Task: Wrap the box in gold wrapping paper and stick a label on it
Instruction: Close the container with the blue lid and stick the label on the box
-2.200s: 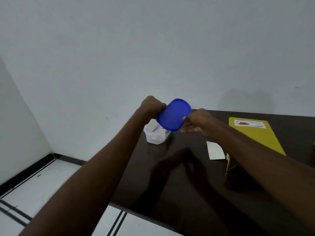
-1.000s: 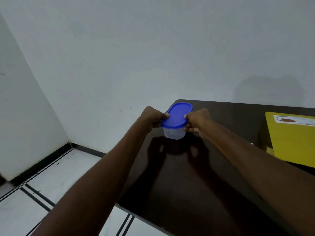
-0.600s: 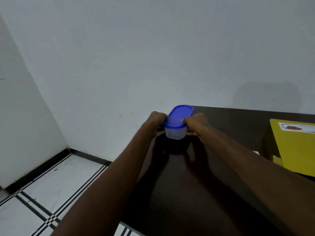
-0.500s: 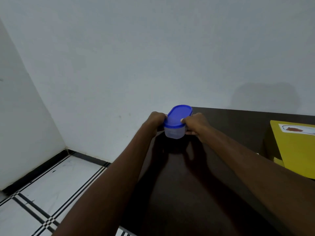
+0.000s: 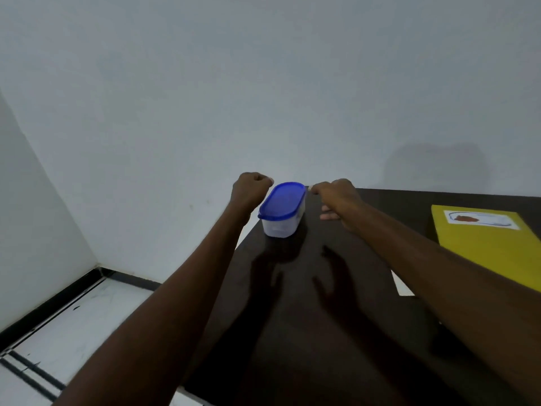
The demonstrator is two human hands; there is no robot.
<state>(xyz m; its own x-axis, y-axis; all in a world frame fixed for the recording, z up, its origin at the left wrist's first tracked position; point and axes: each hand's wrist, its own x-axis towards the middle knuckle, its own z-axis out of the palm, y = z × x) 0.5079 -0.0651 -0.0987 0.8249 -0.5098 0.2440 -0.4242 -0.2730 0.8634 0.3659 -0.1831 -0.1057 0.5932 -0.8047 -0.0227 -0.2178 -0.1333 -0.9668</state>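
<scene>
Both arms stretched forward over the dark table (image 5: pixel 336 317), toward its far left corner. At that corner, close to the left edge: a small translucent container (image 5: pixel 281 226), upright, capped with a blue oval lid (image 5: pixel 283 205) seated flat on its rim. Left hand (image 5: pixel 249 191) just left of the container, off the table's left edge, fingers curled into a loose fist, nothing held; knuckles near the lid's far left rim, whether touching cannot be told. Right hand (image 5: pixel 336 197) just right of the container, apart from it, holding nothing, fingers bent downward and loosely curled, fingertips (image 5: pixel 329 215) hanging toward the tabletop; contact with the surface not clear. Container free between the two hands, gripped by neither.

Toward the right edge of the table, well apart from the hands: box wrapped in gold paper (image 5: pixel 491 247), flat yellow top face up, cut off by the frame at right. White label (image 5: pixel 481 223) with a reddish-brown mark stuck on the box's far end. Beside the box's near left corner, partly hidden by the right forearm: a white paper scrap (image 5: pixel 403 287) lying flat on the table. Shadows of both hands on the tabletop in front of the container.
</scene>
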